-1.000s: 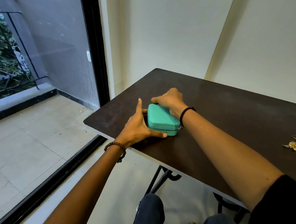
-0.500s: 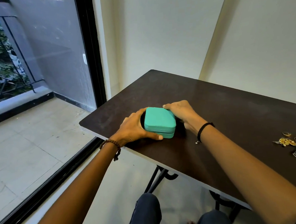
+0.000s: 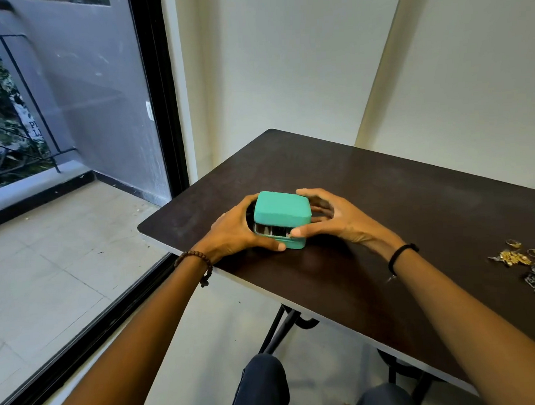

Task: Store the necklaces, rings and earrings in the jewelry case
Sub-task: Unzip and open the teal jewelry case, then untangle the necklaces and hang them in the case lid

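Teal jewelry case (image 3: pixel 282 212), nearly square, is sitting on the dark table (image 3: pixel 385 210), its lid gaping toward the person; left hand (image 3: pixel 233 232) and right hand (image 3: pixel 339 223) are gripping its sides with curled fingers.

A dark brown table (image 3: pixel 416 199) is seen. Near its left corner a teal jewelry case (image 3: pixel 281 211) is set, lid partly lifted. Well apart, gold and silver jewelry (image 3: pixel 533 266) is heaped on the right.

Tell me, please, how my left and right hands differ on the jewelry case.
The left hand clasps the base of the jewelry case, thumb low in front; the right hand holds the lid, thumb at the gap. Left wrist: beaded bracelet; right: thin black band. Both grip it.
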The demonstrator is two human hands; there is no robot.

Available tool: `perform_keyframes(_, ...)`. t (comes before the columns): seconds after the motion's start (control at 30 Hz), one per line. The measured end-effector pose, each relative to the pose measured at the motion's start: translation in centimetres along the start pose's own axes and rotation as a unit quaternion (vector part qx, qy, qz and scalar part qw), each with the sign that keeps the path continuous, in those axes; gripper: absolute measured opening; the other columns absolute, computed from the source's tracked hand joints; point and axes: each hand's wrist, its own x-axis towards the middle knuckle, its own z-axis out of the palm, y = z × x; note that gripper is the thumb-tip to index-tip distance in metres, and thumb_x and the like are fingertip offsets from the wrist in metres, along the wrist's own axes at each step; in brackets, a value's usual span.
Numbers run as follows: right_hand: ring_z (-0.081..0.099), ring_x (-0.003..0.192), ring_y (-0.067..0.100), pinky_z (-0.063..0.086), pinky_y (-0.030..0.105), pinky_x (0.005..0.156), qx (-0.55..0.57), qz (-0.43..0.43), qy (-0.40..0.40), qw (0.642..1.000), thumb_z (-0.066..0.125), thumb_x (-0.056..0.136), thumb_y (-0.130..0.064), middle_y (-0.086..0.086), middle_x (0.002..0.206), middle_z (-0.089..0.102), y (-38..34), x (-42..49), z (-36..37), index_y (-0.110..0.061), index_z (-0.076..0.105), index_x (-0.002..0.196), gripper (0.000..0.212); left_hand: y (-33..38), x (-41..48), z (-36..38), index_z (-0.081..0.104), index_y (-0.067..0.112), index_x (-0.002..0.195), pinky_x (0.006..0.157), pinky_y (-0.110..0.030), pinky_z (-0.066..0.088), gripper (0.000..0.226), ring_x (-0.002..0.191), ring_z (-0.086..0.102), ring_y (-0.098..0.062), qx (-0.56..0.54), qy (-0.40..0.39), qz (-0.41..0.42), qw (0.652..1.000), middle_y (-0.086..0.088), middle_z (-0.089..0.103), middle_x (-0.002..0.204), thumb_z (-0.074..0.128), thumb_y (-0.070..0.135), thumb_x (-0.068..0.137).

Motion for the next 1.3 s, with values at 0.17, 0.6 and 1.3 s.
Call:
perform_keyframes(0.17,0.068,0.109,0.013,0.059,0.034,0.089,0.060,0.039,0.086,0.994,0.065,0.081,-0.064,0.000,0.120,0.071,-1.0,0.8,0.0,-0.020,0.065,0.123,0.060,-0.2,0.4,-0.3,0.025,0.035,0.149,0.116,-0.045,0.033,0.113,0.126,0.044,-0.004,-0.008,-0.017,-0.008,1.000,0.020,0.051,0.132,0.094,0.032,0.059)
perform_keyframes(0.6,0.069,0.069,0.013,0.048,0.022,0.054,-0.034,0.134,0.272,0.952,0.050,0.101,-0.051,0.006,0.085,0.076,-0.5,3.9,1.4,-0.011,0.073,0.093,0.047,0.2,0.8,-0.3,0.002,0.039,0.154,0.116,-0.050,0.029,0.138,0.131,0.041,-0.012,0.047,-0.031,-0.015,0.998,0.015,0.049,0.134,0.089,0.059,0.048)
perform_keyframes(1.3,0.068,0.092,0.018,0.057,0.041,0.074,-0.257,0.135,0.289,0.912,0.073,0.088,-0.033,-0.004,0.096,0.073,-2.8,5.0,3.0,-0.020,0.075,0.084,0.014,0.3,0.7,0.1,0.006,0.035,0.155,0.097,-0.025,0.032,0.126,0.119,0.039,-0.004,0.089,-0.004,0.020,0.996,0.017,0.046,0.128,0.088,0.048,0.062)
